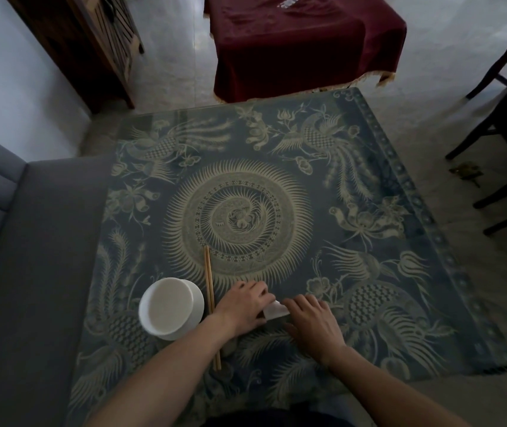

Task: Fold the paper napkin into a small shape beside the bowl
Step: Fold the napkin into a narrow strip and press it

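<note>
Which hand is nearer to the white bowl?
Left. The left hand lies just right of the bowl, beyond the chopsticks; the right hand is farther right.

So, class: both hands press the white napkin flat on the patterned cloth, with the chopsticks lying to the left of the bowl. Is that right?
Not quite. The head view shows the chopsticks to the right of the bowl, between it and the left hand. The rest holds: left and right hand press the white napkin on the patterned cloth.

Patterned table (369, 180): bowl (170, 308), chopsticks (209, 291), napkin (274, 312).
</note>
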The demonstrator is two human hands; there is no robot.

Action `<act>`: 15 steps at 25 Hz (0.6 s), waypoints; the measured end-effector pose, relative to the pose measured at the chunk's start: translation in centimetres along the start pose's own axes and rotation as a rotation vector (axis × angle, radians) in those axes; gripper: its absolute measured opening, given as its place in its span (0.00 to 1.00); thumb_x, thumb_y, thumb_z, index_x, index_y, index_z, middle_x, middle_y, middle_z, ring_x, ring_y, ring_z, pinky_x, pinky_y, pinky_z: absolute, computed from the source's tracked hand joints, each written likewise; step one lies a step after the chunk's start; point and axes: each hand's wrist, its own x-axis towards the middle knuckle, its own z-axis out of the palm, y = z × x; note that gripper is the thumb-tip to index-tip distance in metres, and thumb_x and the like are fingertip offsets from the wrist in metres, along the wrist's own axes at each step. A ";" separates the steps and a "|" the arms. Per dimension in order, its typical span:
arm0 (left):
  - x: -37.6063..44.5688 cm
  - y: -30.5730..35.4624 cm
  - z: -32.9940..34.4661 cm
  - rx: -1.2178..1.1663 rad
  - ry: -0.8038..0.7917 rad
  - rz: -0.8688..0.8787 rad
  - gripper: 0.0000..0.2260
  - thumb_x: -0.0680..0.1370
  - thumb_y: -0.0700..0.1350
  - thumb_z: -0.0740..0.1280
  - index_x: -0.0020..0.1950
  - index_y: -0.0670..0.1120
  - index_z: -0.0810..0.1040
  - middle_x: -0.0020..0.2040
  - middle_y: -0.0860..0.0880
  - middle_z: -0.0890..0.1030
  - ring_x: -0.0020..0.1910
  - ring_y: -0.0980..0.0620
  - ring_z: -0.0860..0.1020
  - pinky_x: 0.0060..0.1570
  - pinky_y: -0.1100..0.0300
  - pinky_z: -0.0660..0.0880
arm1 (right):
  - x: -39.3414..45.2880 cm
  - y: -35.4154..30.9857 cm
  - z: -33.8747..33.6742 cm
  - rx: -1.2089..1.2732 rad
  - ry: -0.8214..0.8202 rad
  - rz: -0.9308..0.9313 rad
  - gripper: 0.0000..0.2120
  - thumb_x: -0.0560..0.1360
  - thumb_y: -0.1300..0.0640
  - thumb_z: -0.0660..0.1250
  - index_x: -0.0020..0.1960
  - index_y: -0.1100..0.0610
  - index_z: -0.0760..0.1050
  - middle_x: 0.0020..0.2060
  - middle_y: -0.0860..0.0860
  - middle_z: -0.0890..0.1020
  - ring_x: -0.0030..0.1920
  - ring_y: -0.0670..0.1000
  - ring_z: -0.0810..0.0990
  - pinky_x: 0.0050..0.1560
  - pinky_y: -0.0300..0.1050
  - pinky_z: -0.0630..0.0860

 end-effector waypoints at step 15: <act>-1.5 1.5 1.0 -0.602 0.305 -0.318 0.13 0.80 0.53 0.64 0.54 0.47 0.82 0.52 0.50 0.79 0.52 0.53 0.76 0.52 0.55 0.74 | 1.6 0.4 0.2 0.293 0.213 0.112 0.03 0.75 0.51 0.69 0.45 0.50 0.78 0.40 0.46 0.79 0.42 0.50 0.76 0.39 0.49 0.74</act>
